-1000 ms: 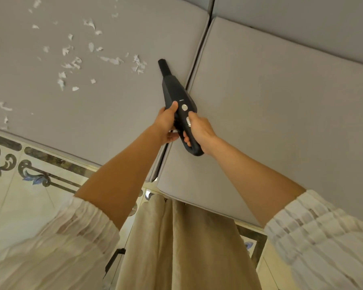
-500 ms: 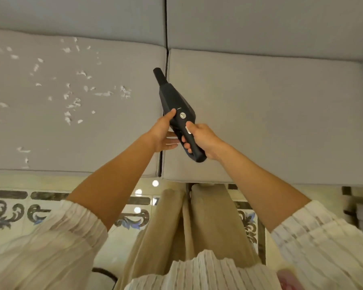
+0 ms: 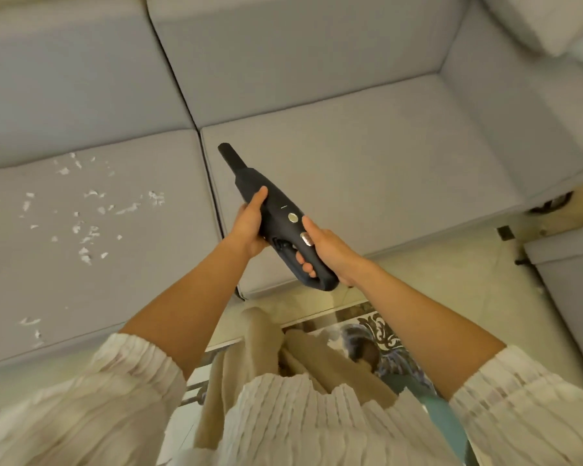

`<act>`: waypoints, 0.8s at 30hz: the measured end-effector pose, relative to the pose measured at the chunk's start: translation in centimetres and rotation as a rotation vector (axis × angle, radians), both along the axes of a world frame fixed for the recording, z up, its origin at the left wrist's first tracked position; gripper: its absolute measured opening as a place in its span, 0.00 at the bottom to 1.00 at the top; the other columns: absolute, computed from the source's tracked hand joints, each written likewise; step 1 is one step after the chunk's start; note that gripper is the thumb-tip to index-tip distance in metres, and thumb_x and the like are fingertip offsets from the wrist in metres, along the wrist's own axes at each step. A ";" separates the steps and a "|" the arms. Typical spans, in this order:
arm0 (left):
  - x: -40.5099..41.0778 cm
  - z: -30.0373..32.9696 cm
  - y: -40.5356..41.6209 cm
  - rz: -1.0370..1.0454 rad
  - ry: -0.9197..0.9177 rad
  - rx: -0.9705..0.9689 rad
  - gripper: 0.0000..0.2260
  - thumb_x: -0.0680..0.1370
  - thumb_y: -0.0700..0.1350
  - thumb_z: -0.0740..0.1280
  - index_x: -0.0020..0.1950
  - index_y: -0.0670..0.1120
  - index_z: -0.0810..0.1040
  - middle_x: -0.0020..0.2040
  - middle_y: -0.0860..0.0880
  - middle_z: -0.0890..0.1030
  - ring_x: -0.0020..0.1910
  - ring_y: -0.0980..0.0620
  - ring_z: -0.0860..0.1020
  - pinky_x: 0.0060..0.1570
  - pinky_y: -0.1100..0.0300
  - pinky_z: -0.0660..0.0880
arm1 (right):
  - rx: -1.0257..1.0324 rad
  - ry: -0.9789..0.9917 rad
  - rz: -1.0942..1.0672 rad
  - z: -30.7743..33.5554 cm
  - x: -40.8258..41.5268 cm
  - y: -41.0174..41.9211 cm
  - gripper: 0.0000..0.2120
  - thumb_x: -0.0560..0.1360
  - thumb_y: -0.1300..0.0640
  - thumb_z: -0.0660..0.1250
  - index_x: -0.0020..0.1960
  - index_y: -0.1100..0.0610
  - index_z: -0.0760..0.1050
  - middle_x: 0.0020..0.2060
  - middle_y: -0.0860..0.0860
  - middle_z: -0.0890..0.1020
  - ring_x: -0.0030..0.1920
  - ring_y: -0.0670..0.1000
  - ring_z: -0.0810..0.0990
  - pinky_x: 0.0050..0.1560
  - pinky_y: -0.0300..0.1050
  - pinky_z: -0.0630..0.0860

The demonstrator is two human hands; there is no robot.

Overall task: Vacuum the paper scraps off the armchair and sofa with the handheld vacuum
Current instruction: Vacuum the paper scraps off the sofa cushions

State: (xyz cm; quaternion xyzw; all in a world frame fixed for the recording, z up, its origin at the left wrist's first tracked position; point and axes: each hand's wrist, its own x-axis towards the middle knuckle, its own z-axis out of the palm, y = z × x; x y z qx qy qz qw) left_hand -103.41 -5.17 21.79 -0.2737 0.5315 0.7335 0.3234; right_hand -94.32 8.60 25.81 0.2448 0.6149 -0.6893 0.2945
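Holding the vacuum [image 3: 276, 210] in both hands above the sofa [image 3: 367, 169], nozzle up and away, pointing toward the seam between the two seat cushions.

Right hand [image 3: 323, 252]: wrapped round the rear handle, thumb lying along the top near the lower button. Left hand [image 3: 249, 223]: cupping the body from the side, thumb on top, fingers underneath.

Scraps [image 3: 91, 213]: scattered white bits on the left cushion, well apart from the nozzle; a few more lie near that cushion's front edge. The right cushion under the vacuum shows none.

Step, as judged: getting the tool ready, likely switching it on; no suction contact yet, so the sofa work looks barely begun or not begun. Whether the motor runs cannot be told.

Next move calls for: swinging the nozzle left and down onto the left cushion, then sweeping low and slowly so light paper is drawn in, not blown about.

Room: open air over both cushions, nothing between nozzle and scraps. Edges to mind: the seam, where bits could slip in; the front lip, where scraps could drop to the tiled floor [image 3: 451, 297]; backrest behind.
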 end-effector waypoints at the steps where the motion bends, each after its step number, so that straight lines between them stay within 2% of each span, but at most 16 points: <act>1: 0.7 0.6 1.6 -0.019 0.035 -0.014 0.25 0.76 0.57 0.69 0.68 0.45 0.72 0.58 0.44 0.83 0.55 0.44 0.82 0.47 0.48 0.81 | -0.013 -0.009 -0.009 0.4 0.8 1.8 0.28 0.81 0.38 0.50 0.41 0.60 0.73 0.28 0.54 0.75 0.25 0.49 0.72 0.26 0.40 0.71; 5: 3.4 2.2 8.5 -0.046 0.138 -0.044 0.24 0.76 0.54 0.69 0.68 0.45 0.71 0.58 0.44 0.82 0.55 0.44 0.82 0.51 0.47 0.81 | -0.107 -0.079 -0.023 2.1 3.5 8.7 0.28 0.78 0.35 0.57 0.42 0.61 0.75 0.30 0.55 0.77 0.27 0.50 0.74 0.28 0.40 0.75; 9: 6.6 2.9 16.3 -0.039 0.156 0.000 0.21 0.78 0.52 0.67 0.67 0.43 0.73 0.58 0.41 0.82 0.55 0.43 0.82 0.48 0.51 0.81 | -0.130 -0.103 -0.044 3.4 6.6 16.3 0.25 0.78 0.40 0.62 0.47 0.64 0.78 0.35 0.57 0.82 0.31 0.49 0.81 0.34 0.39 0.81; 12: 9.5 3.2 22.8 -0.071 0.146 0.008 0.22 0.77 0.53 0.67 0.68 0.44 0.72 0.58 0.42 0.82 0.55 0.43 0.82 0.46 0.51 0.81 | -0.107 -0.121 -0.055 3.5 9.2 22.6 0.25 0.77 0.39 0.62 0.45 0.63 0.78 0.31 0.54 0.79 0.29 0.48 0.77 0.30 0.38 0.77; 15: 11.9 3.4 27.8 -0.062 0.171 -0.019 0.24 0.75 0.53 0.71 0.67 0.47 0.69 0.58 0.44 0.81 0.56 0.44 0.81 0.55 0.45 0.79 | -0.035 -0.119 -0.071 3.4 11.0 27.2 0.25 0.76 0.39 0.61 0.42 0.61 0.78 0.29 0.53 0.78 0.26 0.48 0.74 0.27 0.39 0.74; 22: 12.7 3.1 34.9 -0.021 0.179 -0.009 0.26 0.74 0.52 0.73 0.66 0.47 0.68 0.58 0.43 0.81 0.55 0.43 0.81 0.57 0.43 0.78 | 0.053 -0.041 -0.082 2.8 12.0 33.4 0.24 0.78 0.40 0.59 0.41 0.60 0.76 0.27 0.52 0.77 0.25 0.49 0.72 0.28 0.40 0.72; 24: 12.0 2.9 37.2 -0.029 0.173 -0.008 0.24 0.74 0.52 0.73 0.65 0.47 0.68 0.57 0.43 0.80 0.55 0.43 0.81 0.57 0.44 0.78 | 0.087 -0.022 -0.111 2.3 11.4 35.2 0.24 0.78 0.40 0.59 0.41 0.60 0.76 0.27 0.53 0.77 0.25 0.49 0.72 0.28 0.41 0.72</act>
